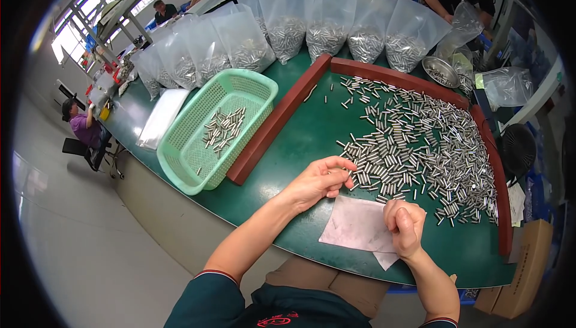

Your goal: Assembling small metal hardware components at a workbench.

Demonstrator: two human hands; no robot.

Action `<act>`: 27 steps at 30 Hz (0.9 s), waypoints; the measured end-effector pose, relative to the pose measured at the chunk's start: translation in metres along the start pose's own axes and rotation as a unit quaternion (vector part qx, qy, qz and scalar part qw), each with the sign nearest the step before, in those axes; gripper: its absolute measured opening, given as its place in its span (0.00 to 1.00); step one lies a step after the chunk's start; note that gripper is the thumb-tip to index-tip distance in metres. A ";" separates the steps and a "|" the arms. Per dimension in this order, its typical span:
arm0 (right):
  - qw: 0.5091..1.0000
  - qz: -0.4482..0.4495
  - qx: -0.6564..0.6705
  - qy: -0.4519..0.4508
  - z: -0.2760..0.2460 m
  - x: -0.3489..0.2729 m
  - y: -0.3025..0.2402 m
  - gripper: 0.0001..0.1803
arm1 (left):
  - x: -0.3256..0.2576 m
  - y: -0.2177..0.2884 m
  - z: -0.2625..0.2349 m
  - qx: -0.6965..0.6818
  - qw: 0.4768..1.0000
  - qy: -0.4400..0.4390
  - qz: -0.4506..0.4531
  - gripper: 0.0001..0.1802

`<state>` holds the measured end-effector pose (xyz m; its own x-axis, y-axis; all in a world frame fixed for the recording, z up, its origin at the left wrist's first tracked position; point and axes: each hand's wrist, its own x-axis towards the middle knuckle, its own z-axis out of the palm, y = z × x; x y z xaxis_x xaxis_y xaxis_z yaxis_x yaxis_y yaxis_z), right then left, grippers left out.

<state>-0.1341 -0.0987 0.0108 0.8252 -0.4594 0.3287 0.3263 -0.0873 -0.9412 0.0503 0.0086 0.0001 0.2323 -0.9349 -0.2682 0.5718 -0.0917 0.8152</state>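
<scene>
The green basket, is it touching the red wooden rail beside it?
Touching. The head view shows the green basket with its right rim pressed against the red wooden rail, no table showing between them.

Small silvery metal pins (420, 142), short cylinders all of one kind, lie loose in a wide heap on the green counter (300, 142), spread thickest toward the right and thinning to scattered single pieces at the far edge. They point every way, most flat on their sides. A pale pinkish cloth (354, 226), roughly square and slightly creased, lies flat just beside the near edge of the heap, one corner hanging over the counter's rim.
</scene>
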 end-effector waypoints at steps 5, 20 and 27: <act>0.999 0.001 0.023 0.040 -0.007 -0.002 0.007 0.22 | 0.004 -0.001 -0.001 0.005 1.000 -0.010 -0.004 0.08; 0.994 0.052 0.080 0.061 -0.012 0.001 0.009 0.22 | 0.008 0.000 0.000 -0.033 0.998 0.052 0.010 0.05; 0.993 0.051 0.081 0.064 -0.011 0.000 0.009 0.22 | 0.005 -0.003 0.007 0.224 0.969 0.098 0.048 0.06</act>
<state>-0.1363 -0.1094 0.0012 0.7955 -0.5683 0.2105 0.3232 0.1040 -0.9406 0.0439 0.0018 0.0002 0.4370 -0.8676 -0.2374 0.1522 -0.1888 0.9702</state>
